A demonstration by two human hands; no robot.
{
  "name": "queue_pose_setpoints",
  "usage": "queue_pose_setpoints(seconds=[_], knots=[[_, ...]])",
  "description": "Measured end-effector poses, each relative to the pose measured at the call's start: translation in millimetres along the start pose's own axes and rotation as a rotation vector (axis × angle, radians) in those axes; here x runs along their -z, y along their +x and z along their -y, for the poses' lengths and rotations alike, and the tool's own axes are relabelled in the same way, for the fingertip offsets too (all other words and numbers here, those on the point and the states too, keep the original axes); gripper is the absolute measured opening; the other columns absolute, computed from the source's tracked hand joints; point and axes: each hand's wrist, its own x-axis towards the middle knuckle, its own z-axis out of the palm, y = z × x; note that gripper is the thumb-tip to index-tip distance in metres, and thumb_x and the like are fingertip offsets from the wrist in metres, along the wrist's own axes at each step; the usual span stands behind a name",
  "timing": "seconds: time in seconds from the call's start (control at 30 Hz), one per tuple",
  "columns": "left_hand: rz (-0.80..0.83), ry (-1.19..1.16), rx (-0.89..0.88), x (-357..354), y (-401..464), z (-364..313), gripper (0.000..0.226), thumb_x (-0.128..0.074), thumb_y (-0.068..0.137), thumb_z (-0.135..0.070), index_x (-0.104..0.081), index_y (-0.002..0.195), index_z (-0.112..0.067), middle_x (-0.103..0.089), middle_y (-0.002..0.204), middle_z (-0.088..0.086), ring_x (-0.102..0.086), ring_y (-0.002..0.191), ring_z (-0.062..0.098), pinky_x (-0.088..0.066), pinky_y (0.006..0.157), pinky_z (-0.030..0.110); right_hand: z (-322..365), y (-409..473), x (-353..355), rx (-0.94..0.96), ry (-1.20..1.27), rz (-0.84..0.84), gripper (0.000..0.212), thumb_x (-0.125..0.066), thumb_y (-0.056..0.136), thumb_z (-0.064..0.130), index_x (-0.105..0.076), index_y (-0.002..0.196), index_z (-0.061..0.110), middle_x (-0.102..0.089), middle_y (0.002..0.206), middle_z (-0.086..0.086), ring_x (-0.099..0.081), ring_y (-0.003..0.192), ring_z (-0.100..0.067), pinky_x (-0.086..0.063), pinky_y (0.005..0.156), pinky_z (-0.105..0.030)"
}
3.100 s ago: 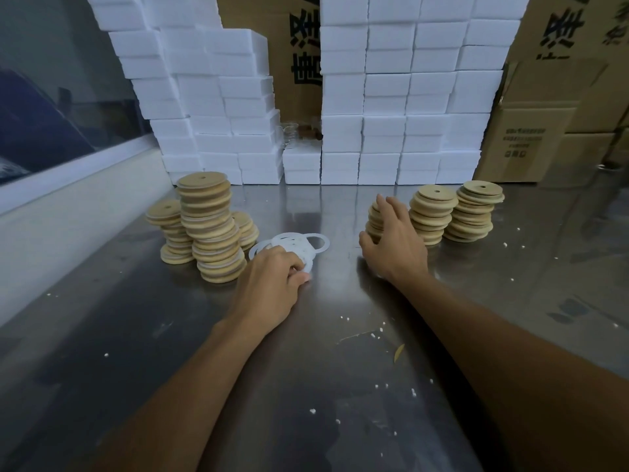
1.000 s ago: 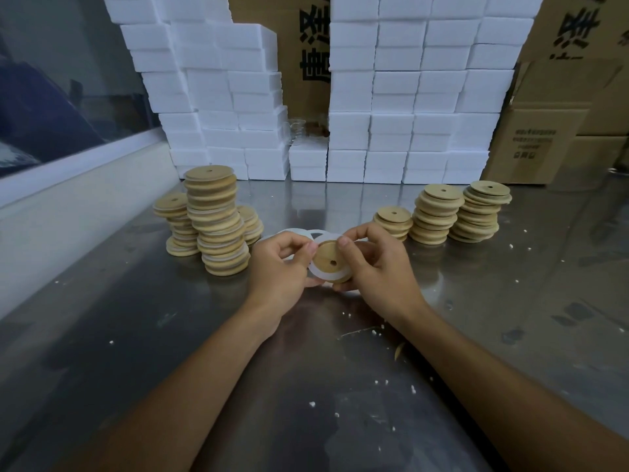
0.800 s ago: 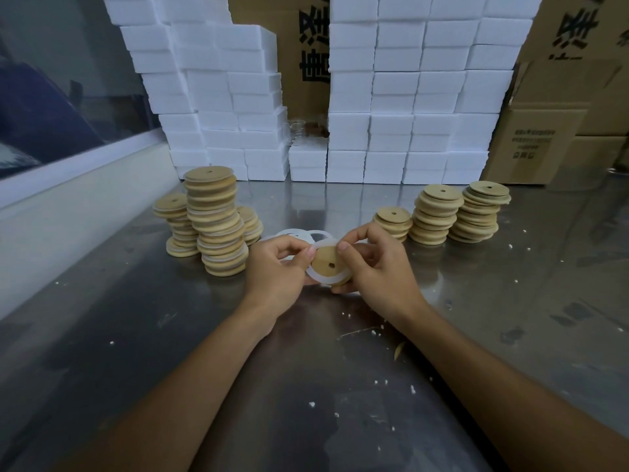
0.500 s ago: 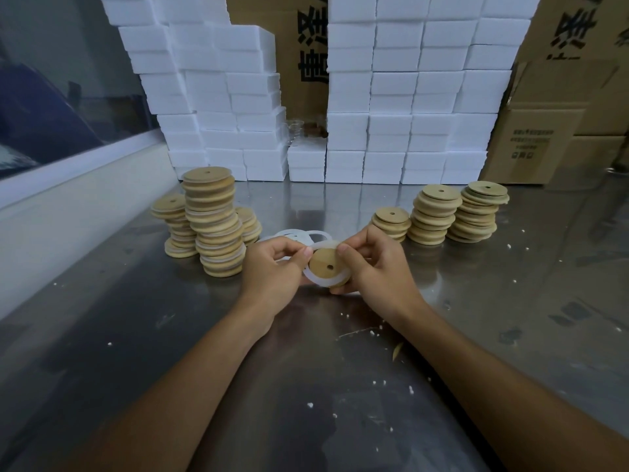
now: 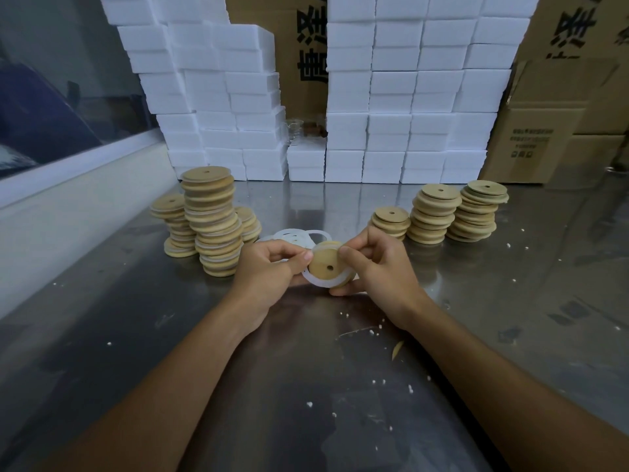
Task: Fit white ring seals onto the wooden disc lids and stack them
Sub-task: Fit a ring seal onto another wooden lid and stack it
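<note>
Both hands, our left hand (image 5: 269,267) and right hand (image 5: 377,267), pinch the wooden lid (image 5: 327,264) between them, its white ring seal (image 5: 318,282) half-seated along the near edge.

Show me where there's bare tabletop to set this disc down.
Bare steel lies between the loose white rings and the shortest right stack, and right of the right hand. Crowded: the left stacks beside the left hand.

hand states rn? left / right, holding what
Left hand: closed, pinching the white ring seal at the wooden disc lid's left edge.
Right hand: closed, gripping the wooden disc lid.
</note>
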Motion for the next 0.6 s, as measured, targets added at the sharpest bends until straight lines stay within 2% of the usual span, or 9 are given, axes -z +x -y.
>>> queue_pose_setpoints(seconds=[0.07,0.13,0.23,0.37,0.43,0.5,0.57,0.6], knots=[[0.009,-0.005,0.017,2,1,0,0.028,-0.073,0.080,0.004,-0.074,0.058,-0.014,-0.074,0.074,0.008,-0.074,0.072,0.020,-0.058,0.062,0.025,2,2,6,-0.045,0.019,0.031,0.012,-0.066,0.092,0.007,-0.060,0.084,0.001,-0.072,0.078,-0.011,-0.074,0.078,-0.022,-0.061,0.057,-0.039],[-0.002,0.003,0.022,3,1,1,0.030,-0.073,0.079,0.005,-0.074,0.057,-0.014,-0.074,0.074,0.005,-0.074,0.071,0.020,-0.058,0.061,0.024,3,3,13,-0.075,0.032,0.041,0.017,-0.070,0.090,0.009,-0.061,0.084,-0.005,-0.072,0.080,-0.018,-0.073,0.079,-0.023,-0.061,0.058,-0.036],[-0.001,0.006,0.007,2,0,1,0.029,-0.074,0.077,0.006,-0.075,0.057,-0.015,-0.074,0.073,0.003,-0.074,0.072,0.020,-0.058,0.061,0.025,2,3,21,-0.108,0.077,0.068,0.017,-0.071,0.087,0.009,-0.064,0.082,-0.005,-0.072,0.087,-0.025,-0.074,0.085,-0.027,-0.063,0.063,-0.037],[-0.010,-0.015,-0.031,3,-1,0,0.021,-0.076,0.075,0.008,-0.074,0.063,-0.010,-0.076,0.079,0.006,-0.074,0.075,0.019,-0.058,0.064,0.022,-3,3,17,-0.029,0.072,0.002,0.015,-0.071,0.087,0.004,-0.066,0.090,-0.010,-0.074,0.087,-0.019,-0.074,0.082,-0.025,-0.063,0.065,-0.036],[-0.003,0.033,-0.042,3,-1,2,0.016,-0.076,0.075,0.007,-0.073,0.067,-0.006,-0.075,0.081,0.006,-0.074,0.074,0.016,-0.057,0.065,0.021,-6,4,13,0.066,-0.040,-0.054,0.003,-0.070,0.088,0.002,-0.069,0.087,-0.001,-0.075,0.084,-0.012,-0.074,0.081,-0.022,-0.063,0.065,-0.034],[-0.003,0.113,-0.051,3,-1,3,0.015,-0.076,0.076,0.006,-0.071,0.068,-0.006,-0.074,0.082,0.007,-0.074,0.072,0.016,-0.059,0.064,0.024,-8,5,11,0.191,-0.240,-0.105,0.006,-0.069,0.089,0.004,-0.071,0.085,0.008,-0.075,0.084,-0.003,-0.073,0.083,-0.018,-0.062,0.070,-0.035],[-0.022,0.284,-0.151,2,0,5,0.022,-0.076,0.077,0.004,-0.068,0.067,-0.014,-0.074,0.077,0.005,-0.073,0.069,0.017,-0.060,0.066,0.030,-8,5,11,0.326,-0.448,-0.113,0.009,-0.069,0.088,0.006,-0.073,0.088,0.014,-0.074,0.086,0.005,-0.069,0.085,-0.008,-0.059,0.075,-0.030],[-0.033,0.376,-0.236,1,0,4,0.025,-0.076,0.076,0.002,-0.067,0.067,-0.019,-0.074,0.076,0.000,-0.073,0.069,0.014,-0.060,0.068,0.029,-8,4,11,0.389,-0.519,-0.105,0.009,-0.069,0.088,0.006,-0.074,0.089,0.015,-0.074,0.087,0.008,-0.068,0.085,-0.005,-0.057,0.075,-0.028]])
